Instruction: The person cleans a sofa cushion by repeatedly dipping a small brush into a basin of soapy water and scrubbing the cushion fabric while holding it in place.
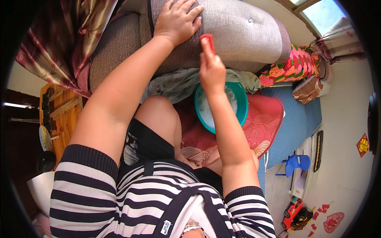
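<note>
My left hand (178, 22) lies palm down with spread fingers on the upper part of a grey and brown fabric sofa cushion (238, 32). In my right hand (212, 73) is a red plastic brush (209, 43), its tip against the darker band of the cushion; any bristles are hidden. Below my right forearm stands a teal basin (246, 108) of sudsy water (205, 110). A grey-green cloth (175, 84) drapes behind the basin, along the foot of the cushion.
The basin rests on a red patterned mat (265, 119) over a blue quilted cover (294, 116). Left are satin curtains (65, 44) and a wooden table (67, 104). Right are a crocheted cover (291, 68), a brown bundle (308, 90), a blue child's chair (297, 163) and a red toy car (291, 212).
</note>
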The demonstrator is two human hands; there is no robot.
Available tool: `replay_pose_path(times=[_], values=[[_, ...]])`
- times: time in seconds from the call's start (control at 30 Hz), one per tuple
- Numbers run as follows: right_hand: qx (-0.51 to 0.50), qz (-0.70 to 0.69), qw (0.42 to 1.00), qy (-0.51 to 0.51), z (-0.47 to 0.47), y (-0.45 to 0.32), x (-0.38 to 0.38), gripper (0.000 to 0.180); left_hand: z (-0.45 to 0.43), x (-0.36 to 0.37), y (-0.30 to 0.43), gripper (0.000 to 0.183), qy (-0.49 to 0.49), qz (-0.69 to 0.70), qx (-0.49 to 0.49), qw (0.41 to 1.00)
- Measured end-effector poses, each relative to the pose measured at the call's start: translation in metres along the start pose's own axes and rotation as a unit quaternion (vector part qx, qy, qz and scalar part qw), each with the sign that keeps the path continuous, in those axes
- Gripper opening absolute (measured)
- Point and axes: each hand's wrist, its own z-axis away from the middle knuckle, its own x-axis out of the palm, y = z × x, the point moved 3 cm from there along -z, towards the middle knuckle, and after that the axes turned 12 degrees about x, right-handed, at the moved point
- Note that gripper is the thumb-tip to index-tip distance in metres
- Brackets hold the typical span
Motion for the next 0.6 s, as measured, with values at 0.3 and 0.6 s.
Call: replay_pose_path(times=[0.3,0.6], values=[[0.138,0.052,0.989,0.03,-0.046,0.027,-0.022,0.046,0.004,0.014,-0.004,0.036,-0.018,-0.083,0.001,0.996],[0.135,0.08,0.987,0.024,-0.077,0.045,-0.043,0.043,-0.006,0.012,0.002,0.038,-0.023,-0.068,-0.002,0.997]])
